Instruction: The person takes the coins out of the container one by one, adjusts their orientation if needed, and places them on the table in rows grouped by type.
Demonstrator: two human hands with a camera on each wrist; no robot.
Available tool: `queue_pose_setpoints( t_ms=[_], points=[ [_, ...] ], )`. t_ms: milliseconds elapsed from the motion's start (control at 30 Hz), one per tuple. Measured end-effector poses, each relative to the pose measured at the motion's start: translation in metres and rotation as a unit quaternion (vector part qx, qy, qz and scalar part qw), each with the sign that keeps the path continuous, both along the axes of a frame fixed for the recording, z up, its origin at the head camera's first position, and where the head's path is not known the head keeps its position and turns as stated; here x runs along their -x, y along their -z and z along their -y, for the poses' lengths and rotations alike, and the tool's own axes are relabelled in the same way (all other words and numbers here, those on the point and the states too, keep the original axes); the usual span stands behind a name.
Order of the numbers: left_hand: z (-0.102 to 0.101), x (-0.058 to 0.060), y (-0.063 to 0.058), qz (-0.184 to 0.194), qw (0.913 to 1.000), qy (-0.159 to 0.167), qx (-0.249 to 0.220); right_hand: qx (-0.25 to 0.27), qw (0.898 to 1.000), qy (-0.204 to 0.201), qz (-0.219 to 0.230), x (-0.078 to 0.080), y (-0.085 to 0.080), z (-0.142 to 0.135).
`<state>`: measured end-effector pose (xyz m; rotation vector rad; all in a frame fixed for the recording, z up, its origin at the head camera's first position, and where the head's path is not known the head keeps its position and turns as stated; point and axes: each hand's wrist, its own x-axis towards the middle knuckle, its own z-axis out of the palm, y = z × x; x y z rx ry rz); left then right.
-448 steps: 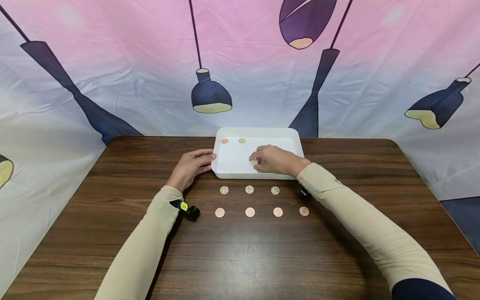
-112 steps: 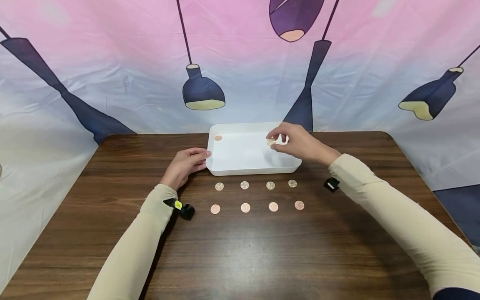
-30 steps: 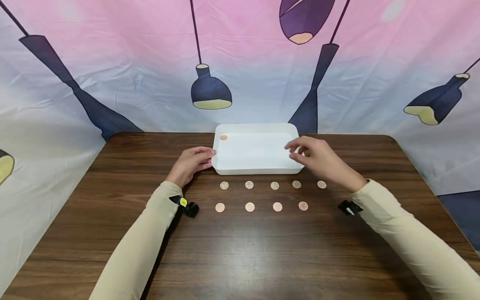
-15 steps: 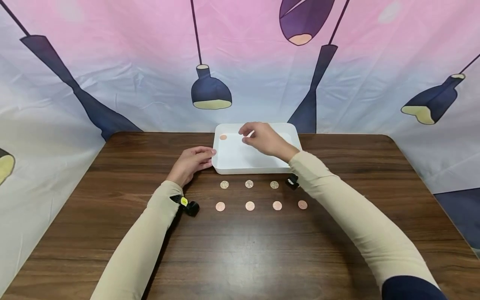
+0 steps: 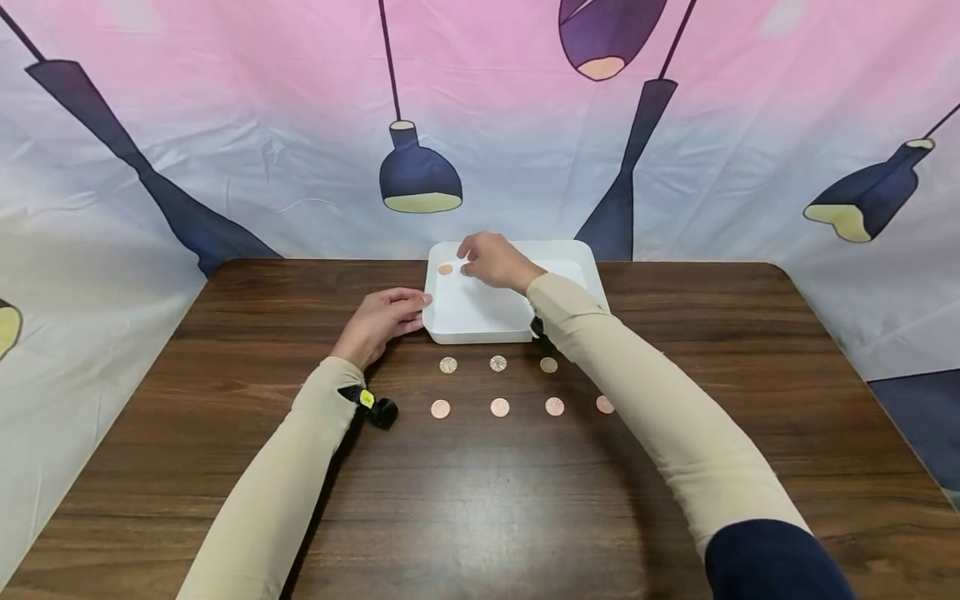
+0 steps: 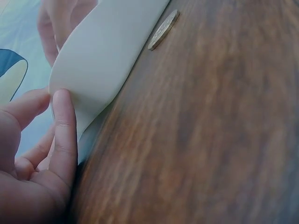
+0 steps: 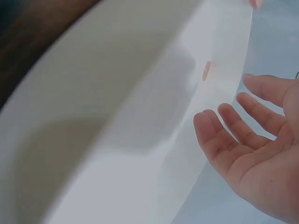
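Note:
A white tray [image 5: 480,337] stands at the back of the table, with one copper-coloured coin [image 5: 445,269] lying near its far left corner. My left hand [image 5: 382,321] pinches the tray's left side; the left wrist view has the thumb at the rim and a finger against the outer wall. Over the tray, my right hand [image 5: 493,260] hovers just right of that coin, fingers bent and apart. Nothing is between its fingers [image 7: 205,133] in the right wrist view, where the coin [image 7: 206,71] lies beyond them.
In front of the tray, gold-coloured coins [image 5: 498,363] form a row on the brown wooden table [image 5: 450,517]. A nearer row holds several copper-coloured coins [image 5: 500,407]. My right sleeve [image 5: 637,375] covers the rows' right end. A printed cloth [image 5: 315,167] hangs behind.
Earlier my right hand pinched a gold-coloured coin over the tray; by one second ago the far row had gained one. Since then the hand has moved left, without a coin. My left hand stays.

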<state>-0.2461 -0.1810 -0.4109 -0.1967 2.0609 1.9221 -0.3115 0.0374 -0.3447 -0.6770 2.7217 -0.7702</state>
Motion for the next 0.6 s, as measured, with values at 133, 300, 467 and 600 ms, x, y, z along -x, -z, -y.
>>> queue_pose_setpoints(
  t_ms=[133, 300, 467, 600],
  points=[
    [0.003, 0.0, -0.001, 0.002, 1.0, -0.004, 0.0, -0.018, 1.0, -0.001, 0.007, 0.01, 0.003, 0.014],
    [0.002, -0.001, 0.001, 0.004, 0.9999, -0.007, -0.007, -0.053, 0.998, -0.02, 0.014, 0.013, 0.01, 0.027],
    [-0.002, -0.002, 0.002, -0.008, 0.9998, -0.008, -0.016, -0.077, 0.997, -0.007, 0.005, 0.013, 0.02, 0.03],
    [-0.003, -0.002, 0.001, -0.01, 0.9997, -0.014, -0.017, -0.083, 0.996, -0.01, -0.006, 0.014, 0.023, 0.029]
  ],
)
